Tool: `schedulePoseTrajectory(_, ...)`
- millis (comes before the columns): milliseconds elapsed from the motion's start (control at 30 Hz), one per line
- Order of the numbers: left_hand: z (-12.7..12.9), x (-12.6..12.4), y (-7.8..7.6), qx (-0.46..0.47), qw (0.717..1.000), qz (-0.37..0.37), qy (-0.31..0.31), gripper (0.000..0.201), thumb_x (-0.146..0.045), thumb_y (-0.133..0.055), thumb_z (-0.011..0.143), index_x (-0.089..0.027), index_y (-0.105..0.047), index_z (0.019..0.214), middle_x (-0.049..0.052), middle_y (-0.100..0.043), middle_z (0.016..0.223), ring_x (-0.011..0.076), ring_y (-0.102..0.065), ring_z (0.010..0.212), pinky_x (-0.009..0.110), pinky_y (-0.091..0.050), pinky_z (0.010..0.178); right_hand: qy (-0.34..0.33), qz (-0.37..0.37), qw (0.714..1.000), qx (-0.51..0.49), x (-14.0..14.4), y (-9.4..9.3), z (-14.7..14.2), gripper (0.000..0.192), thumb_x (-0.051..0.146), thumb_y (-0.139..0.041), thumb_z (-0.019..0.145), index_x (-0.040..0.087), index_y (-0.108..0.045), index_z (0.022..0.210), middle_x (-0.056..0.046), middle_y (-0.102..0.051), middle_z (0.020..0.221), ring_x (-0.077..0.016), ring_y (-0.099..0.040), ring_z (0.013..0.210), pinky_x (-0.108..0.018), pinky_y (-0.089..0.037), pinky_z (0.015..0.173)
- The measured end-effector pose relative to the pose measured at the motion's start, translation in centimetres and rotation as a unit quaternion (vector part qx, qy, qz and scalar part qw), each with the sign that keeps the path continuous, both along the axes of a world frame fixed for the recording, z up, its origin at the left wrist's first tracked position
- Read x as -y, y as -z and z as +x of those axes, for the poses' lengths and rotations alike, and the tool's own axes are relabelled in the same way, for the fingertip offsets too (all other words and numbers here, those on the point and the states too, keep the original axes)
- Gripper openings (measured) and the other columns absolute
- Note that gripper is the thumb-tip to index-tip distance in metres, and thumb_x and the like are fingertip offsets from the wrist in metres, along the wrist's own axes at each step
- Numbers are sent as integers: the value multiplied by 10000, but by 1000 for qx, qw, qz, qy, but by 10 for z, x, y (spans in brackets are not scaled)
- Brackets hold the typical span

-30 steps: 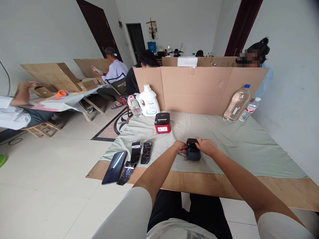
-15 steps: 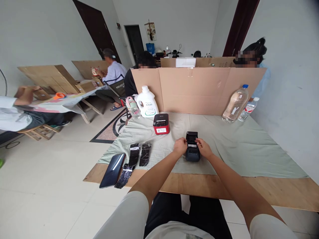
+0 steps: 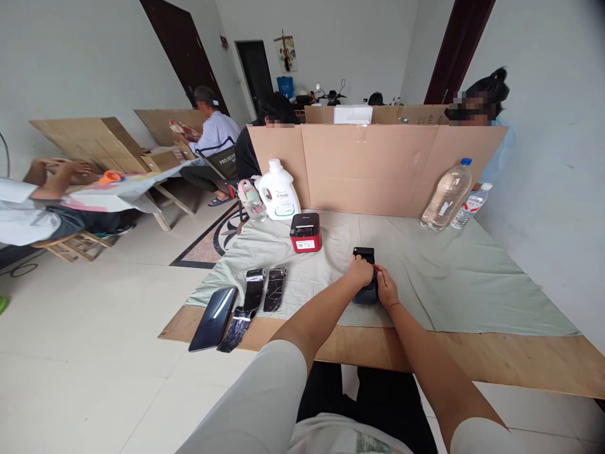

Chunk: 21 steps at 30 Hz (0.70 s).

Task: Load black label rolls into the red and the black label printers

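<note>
Green cloth [image 3: 449, 277] covers our table; the small black printer [image 3: 365, 277] sits between our hands, left hand [image 3: 360, 272] curled over it from 9 o'clock, right hand [image 3: 386, 291] closed against its 4 o'clock edge.

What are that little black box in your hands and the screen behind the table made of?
Black box: probably plastic, going by its smooth, dark moulded shell with a slight sheen. Screen: corrugated cardboard by the look, matt brown panels with fold creases.
</note>
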<state>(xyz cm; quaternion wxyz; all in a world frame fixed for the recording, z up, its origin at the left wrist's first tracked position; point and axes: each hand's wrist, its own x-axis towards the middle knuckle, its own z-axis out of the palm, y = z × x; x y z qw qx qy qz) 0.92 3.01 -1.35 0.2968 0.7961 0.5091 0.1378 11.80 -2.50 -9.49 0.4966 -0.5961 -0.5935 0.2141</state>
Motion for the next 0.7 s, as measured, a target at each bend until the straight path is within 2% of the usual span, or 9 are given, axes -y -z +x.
schedulePoseTrajectory(100, -3, 7, -5, -182, 980, 64, 47, 212, -202, -621, 760, -139, -689, 950, 176, -620, 1148, 329, -428, 1171, 444, -271, 989, 1, 19, 1000, -14, -2, 3, 1, 568, 571, -243, 920, 186, -567, 1183, -104, -639, 1208, -211, -587, 1130, -417, -430, 1023)
schedulePoseTrajectory(200, -13, 15, -10, -244, 962, 102, 68, 288, -227, -523, 835, -106, -622, 1078, 175, -591, 1180, 293, -451, 1144, 400, -332, 938, -6, 36, 999, -23, -2, 5, 2, 548, 572, -258, 920, 201, -579, 1164, -98, -650, 1188, -223, -593, 1121, -435, -432, 1024)
schedulePoseTrajectory(433, -26, 25, -7, -228, 952, 181, 98, 244, -190, -436, 897, -97, -560, 1085, 152, -603, 1089, 267, -487, 1100, 379, -375, 912, -4, 49, 999, 9, -3, 7, 3, 531, 556, -264, 922, 207, -588, 1156, -91, -653, 1182, -229, -594, 1105, -449, -442, 1007)
schedulePoseTrajectory(533, -24, 25, -14, -211, 949, 208, 106, 255, -183, -380, 923, -95, -546, 1096, 155, -566, 1125, 255, -516, 1068, 365, -403, 888, 6, 41, 999, 25, -3, 6, 3, 537, 559, -264, 918, 205, -594, 1150, -93, -653, 1176, -238, -599, 1087, -456, -457, 981)
schedulePoseTrajectory(633, -39, 27, -29, -174, 967, 171, 76, 276, -210, -421, 917, -103, -521, 1151, 147, -548, 1164, 227, -565, 1005, 322, -428, 844, 3, 41, 999, 30, -3, 6, 3, 518, 547, -269, 921, 213, -593, 1148, -84, -656, 1171, -235, -600, 1084, -452, -460, 976)
schedulePoseTrajectory(700, -70, 31, -38, -142, 979, 115, 89, 283, -227, -492, 886, -130, -537, 1149, 119, -572, 1146, 207, -588, 964, 289, -432, 814, -4, 43, 999, 24, -2, 6, 3, 501, 533, -273, 925, 217, -588, 1152, -78, -655, 1175, -230, -596, 1095, -449, -450, 991)
